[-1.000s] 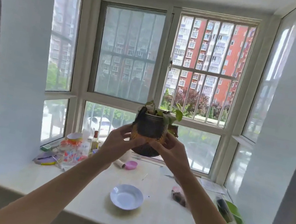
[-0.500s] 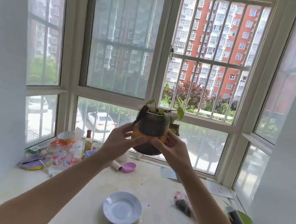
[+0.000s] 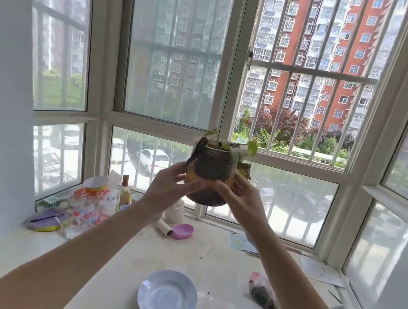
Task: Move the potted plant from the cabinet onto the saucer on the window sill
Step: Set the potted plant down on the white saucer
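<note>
Two bare hands hold a potted plant (image 3: 210, 176) in the air above a window sill (image 3: 106, 259).

The left hand (image 3: 168, 188) and right hand (image 3: 241, 200) cup the dark, textured round pot from either side, fingers curled around its lower half and thumbs meeting at the front. A few green and withered leaves hang over the rim. The pot is raised in front of the window glass, well clear of the sill. A pale blue saucer (image 3: 167, 297) sits empty on the sill below and nearer the viewer. To the left lie a pink lid (image 3: 182, 231), a small bottle (image 3: 124, 192) and a clear plastic jar (image 3: 91, 200).
</note>
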{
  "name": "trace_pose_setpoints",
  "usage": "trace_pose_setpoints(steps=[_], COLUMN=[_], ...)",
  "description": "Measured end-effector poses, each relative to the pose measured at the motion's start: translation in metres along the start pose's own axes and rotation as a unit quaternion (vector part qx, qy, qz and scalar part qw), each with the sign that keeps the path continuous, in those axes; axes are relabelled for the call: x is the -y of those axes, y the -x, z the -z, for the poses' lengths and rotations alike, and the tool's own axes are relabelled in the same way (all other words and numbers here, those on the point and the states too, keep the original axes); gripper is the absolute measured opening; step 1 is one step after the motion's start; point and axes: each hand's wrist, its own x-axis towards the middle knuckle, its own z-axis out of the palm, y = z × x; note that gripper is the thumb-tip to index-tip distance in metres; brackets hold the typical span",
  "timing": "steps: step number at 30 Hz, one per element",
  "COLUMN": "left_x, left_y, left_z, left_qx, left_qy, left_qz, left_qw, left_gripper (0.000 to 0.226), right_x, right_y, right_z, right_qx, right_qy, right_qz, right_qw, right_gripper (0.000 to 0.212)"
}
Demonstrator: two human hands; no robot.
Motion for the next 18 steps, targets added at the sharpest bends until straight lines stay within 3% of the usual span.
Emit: trace_pose_setpoints(steps=[11, 18], left_x=[0.042, 0.076], left_y=[-0.002, 0.016], left_z=[0.000, 0.005], left_qx=[-0.004, -0.001], left_qy=[-0.015, 0.000], left_qz=[0.018, 0.025], left_qw=[1.000, 1.000], left_gripper=[0.040, 0.079], right_x=[-0.037, -0.068], right_y=[0.004, 0.024], right_z=[-0.006, -0.017], right_qx=[0.001, 0.002], right_qy=[0.020, 0.022], right_qz=[-0.013, -0.029], right_qw=[1.000, 0.999], right_gripper=[0.042, 0.046])
